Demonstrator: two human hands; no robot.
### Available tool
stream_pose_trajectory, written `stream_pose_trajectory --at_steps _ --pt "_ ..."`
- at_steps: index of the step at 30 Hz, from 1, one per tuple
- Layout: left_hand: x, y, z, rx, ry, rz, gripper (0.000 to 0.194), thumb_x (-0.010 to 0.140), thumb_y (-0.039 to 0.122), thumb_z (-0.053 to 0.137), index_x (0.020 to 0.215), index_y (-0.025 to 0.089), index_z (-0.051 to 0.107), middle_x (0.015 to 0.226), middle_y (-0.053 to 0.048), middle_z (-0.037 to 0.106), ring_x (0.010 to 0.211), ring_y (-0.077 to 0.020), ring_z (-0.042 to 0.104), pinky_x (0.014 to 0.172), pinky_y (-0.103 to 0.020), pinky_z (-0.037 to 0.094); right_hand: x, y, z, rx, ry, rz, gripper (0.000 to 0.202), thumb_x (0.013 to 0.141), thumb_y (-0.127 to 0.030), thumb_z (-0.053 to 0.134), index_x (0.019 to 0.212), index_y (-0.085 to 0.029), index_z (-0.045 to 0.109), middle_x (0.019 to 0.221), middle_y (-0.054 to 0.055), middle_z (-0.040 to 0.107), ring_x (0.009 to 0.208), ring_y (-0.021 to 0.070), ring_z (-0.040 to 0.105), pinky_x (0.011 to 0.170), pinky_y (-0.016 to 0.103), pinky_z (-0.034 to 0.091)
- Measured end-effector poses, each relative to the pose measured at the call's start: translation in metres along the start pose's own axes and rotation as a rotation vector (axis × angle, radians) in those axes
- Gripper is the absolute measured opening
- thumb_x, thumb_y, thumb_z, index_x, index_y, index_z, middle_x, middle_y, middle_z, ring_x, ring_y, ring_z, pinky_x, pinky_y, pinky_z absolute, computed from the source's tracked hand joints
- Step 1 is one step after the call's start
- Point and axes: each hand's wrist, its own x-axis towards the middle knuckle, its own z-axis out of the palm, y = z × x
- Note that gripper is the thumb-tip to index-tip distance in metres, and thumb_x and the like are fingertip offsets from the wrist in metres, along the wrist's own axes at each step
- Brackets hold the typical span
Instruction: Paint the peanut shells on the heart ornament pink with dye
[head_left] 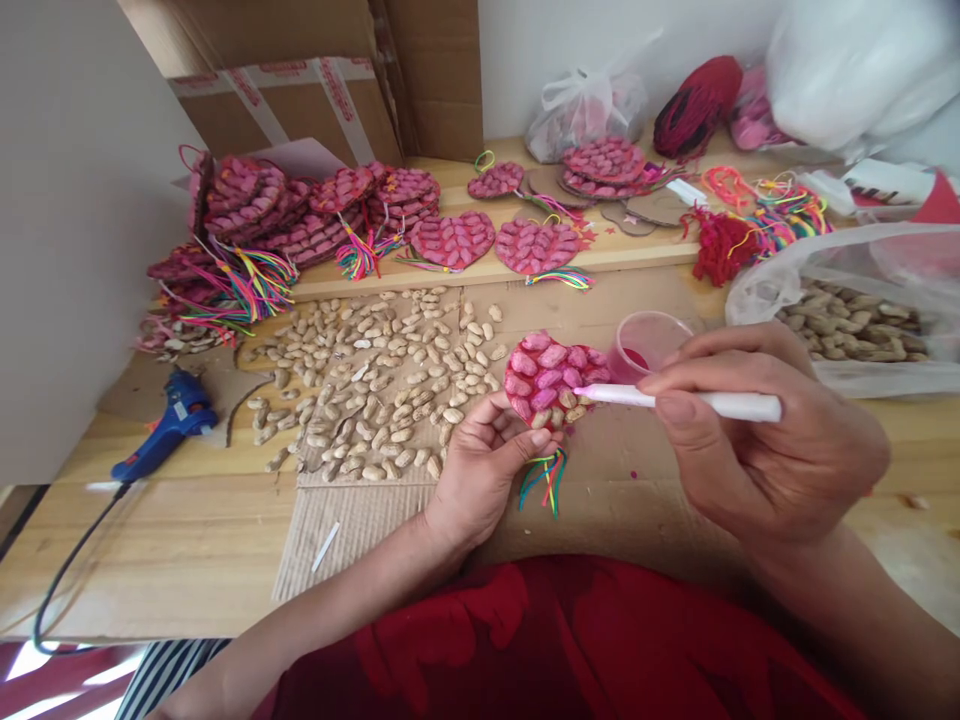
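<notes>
My left hand holds a red heart-shaped piece by its lower edge, thumb on the front. Peanuts cover the piece: most are painted pink, and several near the bottom are still plain tan. Colourful strings hang below it. In my right hand is a white brush pen, pinched between thumb and fingers, its pink tip touching the peanuts at the right of the heart. Just behind the heart stands a clear plastic cup with pink liquid inside, partly hidden by my right hand.
Loose peanuts spread over cardboard at centre left. A blue glue gun with a cord lies at the left. Finished pink hearts line the back shelf. A plastic bag of peanuts sits at the right, near red yarn.
</notes>
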Motion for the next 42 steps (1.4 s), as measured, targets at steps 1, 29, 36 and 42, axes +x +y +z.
stream_pose_trajectory --at_steps 1,29,36,42 --pt "0.0001 -0.0001 0.0001 0.003 -0.004 0.004 0.028 0.078 0.009 0.074 0.103 0.021 0.066 0.097 0.000 0.071 0.083 -0.0100 0.068 0.079 -0.023 0.057 -0.0001 0.0000 0.0001 0.000 -0.005 0.002 0.014 0.076 -0.014 0.069 0.088 -0.021 0.068 0.076 0.002 0.071 0.080 0.0206 0.063 0.075 0.040 0.050" --pt "-0.0014 0.0050 0.0048 -0.013 0.039 -0.045 0.028 0.076 0.012 0.076 0.101 0.020 0.065 0.096 -0.001 0.070 0.083 -0.0110 0.069 0.078 -0.023 0.057 0.0010 0.0019 0.0010 0.030 -0.090 -0.032 0.017 0.076 -0.017 0.069 0.091 -0.023 0.070 0.077 0.000 0.072 0.085 0.0207 0.063 0.083 0.039 0.050" --pt "-0.0008 0.0051 0.0042 -0.014 0.035 -0.038 0.028 0.076 0.013 0.076 0.101 0.021 0.065 0.097 0.000 0.070 0.084 -0.0112 0.069 0.079 -0.023 0.057 0.0009 0.0017 -0.0004 0.059 -0.013 0.018 0.017 0.074 -0.013 0.069 0.088 -0.022 0.070 0.077 0.001 0.071 0.083 0.0209 0.064 0.078 0.039 0.050" --pt "-0.0011 0.0046 0.0044 -0.003 0.045 -0.038 0.029 0.075 0.014 0.078 0.100 0.021 0.065 0.099 0.000 0.071 0.083 -0.0112 0.069 0.077 -0.022 0.057 0.0005 0.0022 -0.0009 0.009 -0.045 -0.017 0.014 0.076 -0.016 0.069 0.089 -0.021 0.070 0.076 0.001 0.071 0.082 0.0207 0.064 0.077 0.040 0.050"
